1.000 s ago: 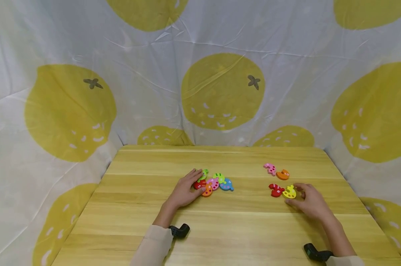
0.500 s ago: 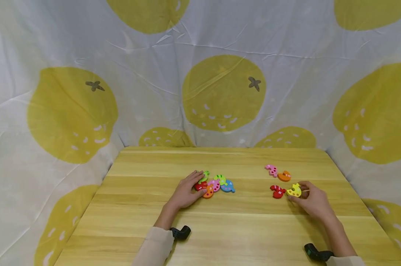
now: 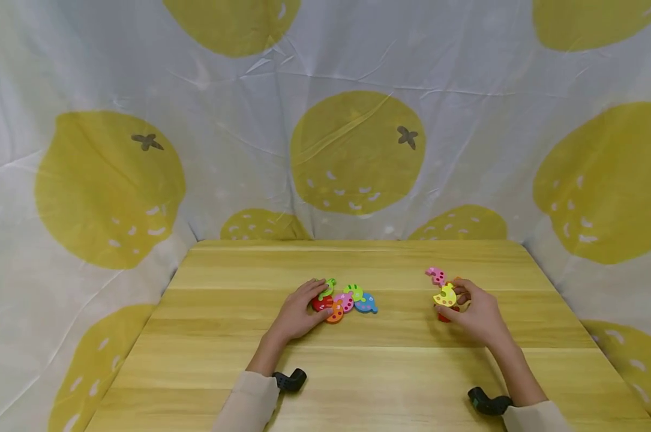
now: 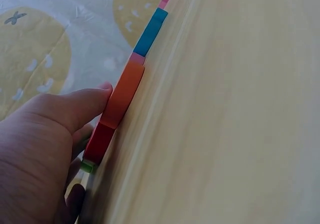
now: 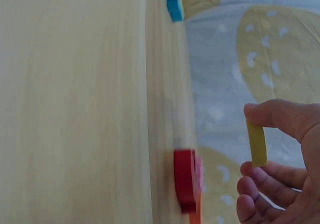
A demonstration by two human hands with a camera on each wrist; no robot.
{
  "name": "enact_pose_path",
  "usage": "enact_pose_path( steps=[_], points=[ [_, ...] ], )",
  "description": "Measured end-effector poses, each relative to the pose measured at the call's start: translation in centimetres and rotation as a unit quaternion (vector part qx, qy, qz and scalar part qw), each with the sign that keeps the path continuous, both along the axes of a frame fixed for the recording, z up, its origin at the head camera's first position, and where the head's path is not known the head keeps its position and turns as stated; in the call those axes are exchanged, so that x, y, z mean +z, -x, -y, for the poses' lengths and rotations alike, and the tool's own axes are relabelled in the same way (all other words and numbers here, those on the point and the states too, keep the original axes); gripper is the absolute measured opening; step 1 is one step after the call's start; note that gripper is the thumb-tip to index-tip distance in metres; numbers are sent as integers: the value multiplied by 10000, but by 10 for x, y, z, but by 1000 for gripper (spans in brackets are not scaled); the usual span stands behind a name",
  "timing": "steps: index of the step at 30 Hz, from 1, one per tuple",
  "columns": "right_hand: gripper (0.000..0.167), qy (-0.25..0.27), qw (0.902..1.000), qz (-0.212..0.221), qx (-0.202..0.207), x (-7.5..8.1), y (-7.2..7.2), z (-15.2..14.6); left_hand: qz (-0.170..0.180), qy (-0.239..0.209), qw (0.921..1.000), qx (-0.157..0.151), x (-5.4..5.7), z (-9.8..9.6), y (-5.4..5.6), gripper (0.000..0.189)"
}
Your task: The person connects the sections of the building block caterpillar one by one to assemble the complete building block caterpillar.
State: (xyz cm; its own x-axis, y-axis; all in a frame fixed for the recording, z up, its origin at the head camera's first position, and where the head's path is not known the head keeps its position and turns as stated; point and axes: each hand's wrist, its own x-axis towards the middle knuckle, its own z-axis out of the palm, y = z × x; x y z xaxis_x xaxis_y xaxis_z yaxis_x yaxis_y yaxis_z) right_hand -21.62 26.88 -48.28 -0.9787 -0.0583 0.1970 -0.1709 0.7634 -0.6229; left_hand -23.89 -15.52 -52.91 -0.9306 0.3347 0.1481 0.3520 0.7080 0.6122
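My left hand (image 3: 298, 309) rests at the left end of a row of joined puzzle pieces on the table, its fingers by the green head piece (image 3: 327, 288) and its thumb on the orange piece (image 4: 125, 94). A red piece (image 3: 322, 303), a pink one (image 3: 344, 302), a lime one (image 3: 353, 292) and a blue one (image 3: 366, 303) belong to the same row. My right hand (image 3: 479, 312) pinches a yellow puzzle piece (image 5: 257, 145) between thumb and fingers, raised over the table. Below it lies a loose red piece (image 5: 185, 180), partly covered in the head view.
A loose pink piece (image 3: 436, 275) lies behind the right hand, close to a loose orange piece (image 3: 456, 280) that the hand mostly hides. The wooden table (image 3: 379, 384) ends at a lemon-print cloth (image 3: 239, 150) behind and on both sides.
My right hand has lifted the yellow piece from the table and carried it left, over the loose red piece. The left hand stays on the joined row.
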Motion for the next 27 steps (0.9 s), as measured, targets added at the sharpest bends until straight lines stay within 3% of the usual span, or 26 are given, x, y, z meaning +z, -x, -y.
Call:
enact_pose_path(
  steps=[10, 19, 27],
  points=[
    [64, 443, 9981, 1, 423, -3, 11, 44, -102, -53, 9998, 133, 1, -1, -1, 66],
    [62, 347, 9977, 91, 567, -5, 16, 74, -132, -25, 9998, 155, 1, -2, -1, 66],
    [63, 456, 9948, 467, 779, -12, 19, 100, -129, -37, 9998, 168, 1, -2, 0, 66]
  ],
)
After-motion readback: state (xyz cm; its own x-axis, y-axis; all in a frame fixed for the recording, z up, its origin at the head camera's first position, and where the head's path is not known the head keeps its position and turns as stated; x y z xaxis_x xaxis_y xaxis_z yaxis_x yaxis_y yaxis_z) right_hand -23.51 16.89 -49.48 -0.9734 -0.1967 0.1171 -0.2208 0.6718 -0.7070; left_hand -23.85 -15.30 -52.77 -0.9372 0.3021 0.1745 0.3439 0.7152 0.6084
